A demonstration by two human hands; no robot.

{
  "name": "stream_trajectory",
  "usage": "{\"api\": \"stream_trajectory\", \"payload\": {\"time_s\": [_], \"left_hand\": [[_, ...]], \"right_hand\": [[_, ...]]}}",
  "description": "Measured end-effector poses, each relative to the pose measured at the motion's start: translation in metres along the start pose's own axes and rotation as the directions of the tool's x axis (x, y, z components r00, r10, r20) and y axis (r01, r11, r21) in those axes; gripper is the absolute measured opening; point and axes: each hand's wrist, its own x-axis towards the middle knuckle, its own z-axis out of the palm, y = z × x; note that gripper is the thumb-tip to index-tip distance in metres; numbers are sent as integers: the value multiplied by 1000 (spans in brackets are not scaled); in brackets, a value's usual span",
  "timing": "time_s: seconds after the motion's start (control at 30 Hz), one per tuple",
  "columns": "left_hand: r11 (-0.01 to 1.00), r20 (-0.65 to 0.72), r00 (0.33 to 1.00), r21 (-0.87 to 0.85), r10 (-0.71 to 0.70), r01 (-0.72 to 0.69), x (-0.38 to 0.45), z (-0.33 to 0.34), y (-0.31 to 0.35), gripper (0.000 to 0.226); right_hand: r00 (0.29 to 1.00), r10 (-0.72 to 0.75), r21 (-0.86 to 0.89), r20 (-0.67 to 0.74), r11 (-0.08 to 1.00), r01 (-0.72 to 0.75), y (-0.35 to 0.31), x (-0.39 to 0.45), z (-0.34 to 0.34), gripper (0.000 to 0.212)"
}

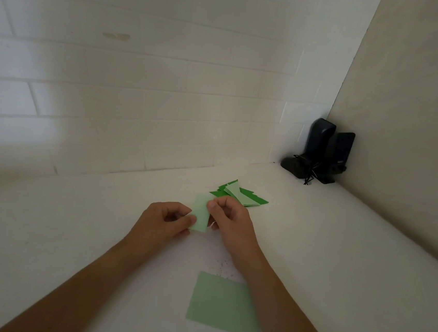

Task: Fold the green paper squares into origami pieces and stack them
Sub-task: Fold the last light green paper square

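Observation:
A light green folded paper point(201, 212) is held upright between both hands above the white table point(70, 231). My left hand point(164, 221) pinches its lower left edge with thumb and fingers. My right hand point(230, 218) pinches its upper right edge. Just behind the right hand lies a pile of folded green pieces point(240, 193), light and dark green overlapping. A flat light green paper square point(222, 305) lies close to me, partly under my right forearm.
Two black speakers point(322, 152) with a tangled cord stand in the far right corner. A white tiled wall point(139, 90) runs behind the table, and a beige wall point(410, 132) closes the right side.

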Motion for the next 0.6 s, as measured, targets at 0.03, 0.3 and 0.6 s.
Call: {"api": "stream_trajectory", "payload": {"time_s": [0.03, 0.3, 0.6], "left_hand": [[1000, 2, 1000, 3, -5, 4, 0, 1, 0, 11], [1000, -28, 999, -21, -20, 20, 0, 0, 2, 12], [997, -79, 996, -74, -42, 36, 0, 1, 5, 15]], "right_hand": [[1000, -4, -13, -5, 1000, 4, 0, 0, 0, 16], [1000, -11, -44, 13, 999, 11, 2, 0, 0, 16], [999, 3, -101, 41, 995, 1, 7, 1, 2, 12]]}}
